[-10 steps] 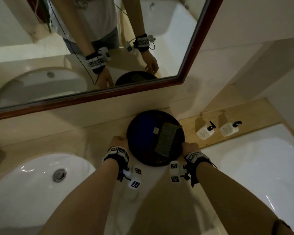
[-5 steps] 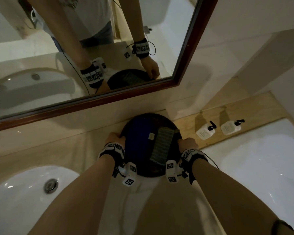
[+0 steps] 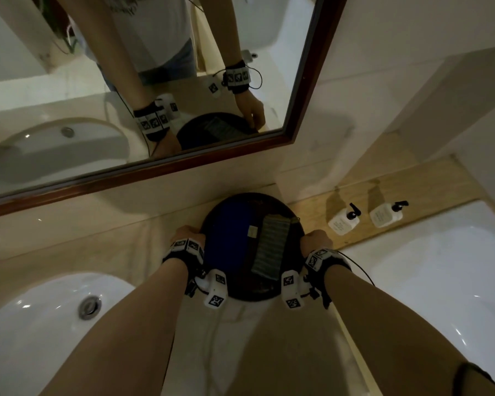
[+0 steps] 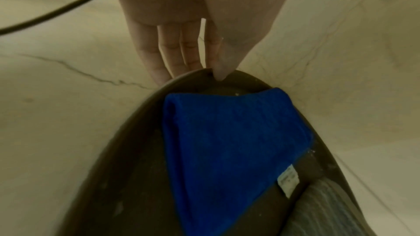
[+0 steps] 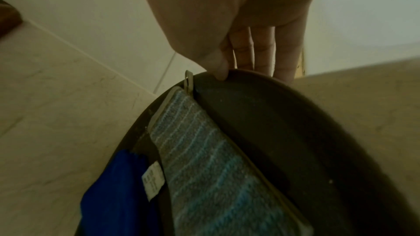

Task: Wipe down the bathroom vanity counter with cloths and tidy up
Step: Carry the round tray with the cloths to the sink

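Head view: my left hand (image 3: 187, 234) and right hand (image 3: 316, 240) each pinch the tray (image 3: 250, 292) rim. Tray holds two cloths: one blue (image 3: 229, 244), one striped (image 3: 270, 250). Two bottles (image 3: 344, 221) nearby.

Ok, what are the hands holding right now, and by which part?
Both hold the dark round tray by its rim: left hand on the left edge, right hand on the right edge, each thumb over the rim. The folded cloths just lie inside it.

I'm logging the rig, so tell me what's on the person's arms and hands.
Both forearms are bare, no sleeves or gloves. Each wrist carries a black band with white square black-patterned marker tags, plus a white block bearing more tags. A thin black cable loops off the right band. A dark band sits higher on the right arm.
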Tool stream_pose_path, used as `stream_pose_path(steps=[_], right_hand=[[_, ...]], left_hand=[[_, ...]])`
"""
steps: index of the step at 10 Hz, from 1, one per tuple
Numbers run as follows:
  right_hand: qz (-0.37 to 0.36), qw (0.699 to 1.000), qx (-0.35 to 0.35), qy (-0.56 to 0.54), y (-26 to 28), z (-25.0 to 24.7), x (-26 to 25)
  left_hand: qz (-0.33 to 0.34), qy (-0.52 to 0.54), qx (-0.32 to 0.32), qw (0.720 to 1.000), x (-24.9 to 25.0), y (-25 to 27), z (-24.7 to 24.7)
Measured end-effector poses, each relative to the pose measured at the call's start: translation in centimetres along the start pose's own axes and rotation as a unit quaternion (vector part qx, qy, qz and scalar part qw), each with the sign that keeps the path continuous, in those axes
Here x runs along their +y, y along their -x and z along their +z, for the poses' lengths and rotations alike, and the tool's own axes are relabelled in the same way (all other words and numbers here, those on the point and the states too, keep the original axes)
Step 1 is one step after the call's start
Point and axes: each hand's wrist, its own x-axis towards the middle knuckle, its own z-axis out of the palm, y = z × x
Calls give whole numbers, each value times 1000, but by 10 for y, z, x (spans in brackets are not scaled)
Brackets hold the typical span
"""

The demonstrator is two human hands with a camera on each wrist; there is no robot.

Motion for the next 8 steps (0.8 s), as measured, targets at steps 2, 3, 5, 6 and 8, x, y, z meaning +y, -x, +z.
stream_pose_path(steps=[2, 3, 5, 6, 8], right_hand=[[7, 999, 44, 13, 28, -8, -5], [-104, 994, 2, 19, 61, -26, 6], [-211, 974, -72, 30, 97, -20, 17], [-252, 962, -84, 61, 127, -6, 25], [-322, 931, -137, 105, 193, 40, 40]], left_hand=[[4, 39, 22, 999, -24, 38, -13], [-12, 86, 47, 995, -39, 68, -20], [-65, 176, 75, 979, -89, 169, -27], [-108, 177, 110, 972, -126, 203, -21], [-209, 258, 181, 926, -212, 279, -14]])
